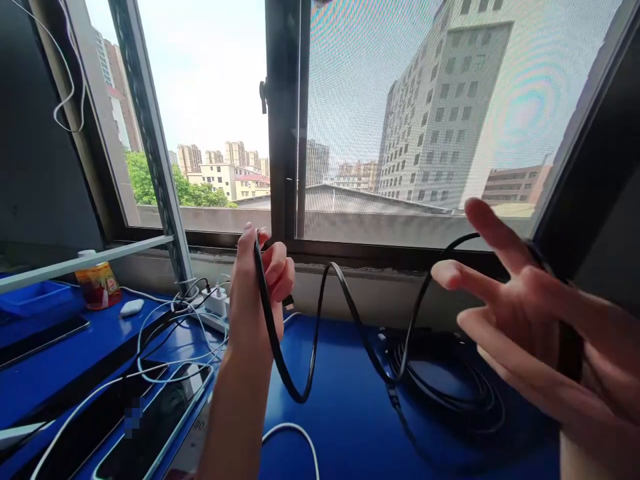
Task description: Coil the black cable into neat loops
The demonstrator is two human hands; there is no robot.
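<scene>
Above the table [345, 433], the right hand [520, 320] spreads its fingers; I cannot tell whether it grips the cable [300, 397]. The left hand [245, 287] closes around that cable, which loops above the table. Beyond the table: the window [287, 167].

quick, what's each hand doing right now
Left hand: closed, holding black cable.
Right hand: open, fingers spread; whether it grips the cable can't be told.
</scene>
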